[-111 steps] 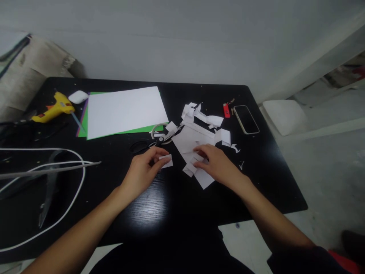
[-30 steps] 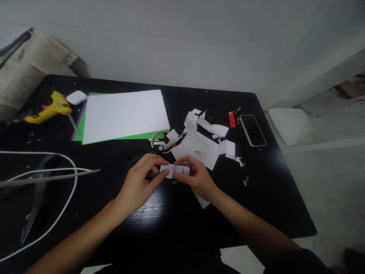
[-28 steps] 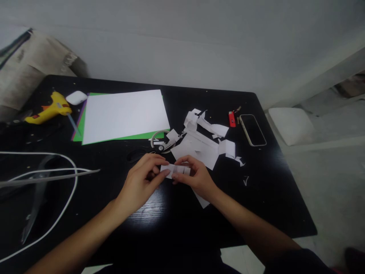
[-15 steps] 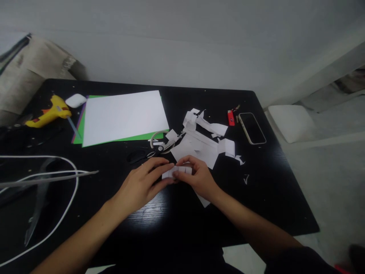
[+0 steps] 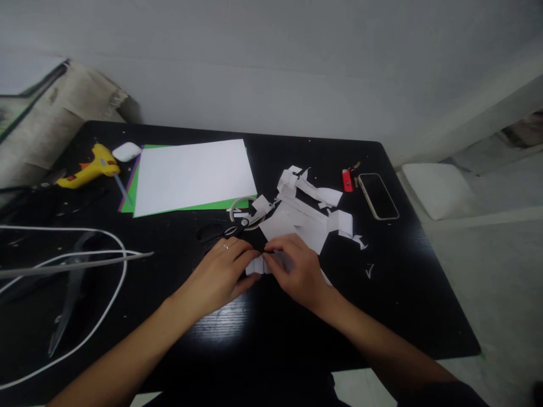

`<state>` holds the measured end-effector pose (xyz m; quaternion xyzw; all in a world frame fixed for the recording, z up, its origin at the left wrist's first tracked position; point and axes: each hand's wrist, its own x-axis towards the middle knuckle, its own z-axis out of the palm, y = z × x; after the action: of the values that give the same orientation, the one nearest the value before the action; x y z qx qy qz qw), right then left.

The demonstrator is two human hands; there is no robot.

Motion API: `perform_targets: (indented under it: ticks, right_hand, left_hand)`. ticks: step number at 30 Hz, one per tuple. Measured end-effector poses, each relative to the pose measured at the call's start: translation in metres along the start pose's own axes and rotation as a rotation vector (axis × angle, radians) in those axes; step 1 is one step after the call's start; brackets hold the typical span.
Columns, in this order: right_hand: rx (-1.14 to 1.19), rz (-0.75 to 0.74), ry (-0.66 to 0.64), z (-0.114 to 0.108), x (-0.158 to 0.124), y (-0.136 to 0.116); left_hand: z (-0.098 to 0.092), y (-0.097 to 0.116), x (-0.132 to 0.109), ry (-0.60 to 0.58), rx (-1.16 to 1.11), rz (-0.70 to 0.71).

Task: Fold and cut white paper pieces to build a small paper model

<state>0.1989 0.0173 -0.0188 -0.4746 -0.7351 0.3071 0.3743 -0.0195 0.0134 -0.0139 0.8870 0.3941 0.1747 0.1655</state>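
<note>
My left hand and my right hand meet over a small folded strip of white paper on the black table. Both hands pinch the strip, fingertips close together, and most of it is hidden under the fingers. A pile of white paper scraps lies just beyond my right hand. Black-handled scissors lie just beyond my left hand.
A white sheet on green paper lies at the back. A yellow glue gun and a white case sit at the far left. A red lighter and a phone lie right. White cable loops at left.
Earlier my right hand was in the scrap pile while my left held a small piece. Now both hands have come together on the strip and lowered it to the table, covering it more.
</note>
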Motion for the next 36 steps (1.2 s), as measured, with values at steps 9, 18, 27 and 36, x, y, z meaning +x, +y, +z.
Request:
perform_targets:
  ticks: [9, 18, 27, 36]
  right_hand:
    - [-0.244, -0.170, -0.067, 0.000, 0.026, 0.011]
    - [-0.450, -0.185, -0.117, -0.008, 0.068, 0.014]
    - [-0.423, -0.130, 0.039, -0.025, 0.084, 0.018]
    - [-0.422, -0.093, -0.086, -0.004, 0.089, 0.006]
  left_hand:
    - [-0.021, -0.015, 0.002, 0.253, 0.190, -0.251]
    - [-0.021, -0.024, 0.003, 0.008, 0.431, -0.431]
    - [-0.024, -0.028, 0.003, 0.035, 0.344, -0.440]
    - [-0.029, -0.033, 0.002, 0.326, -0.104, -0.648]
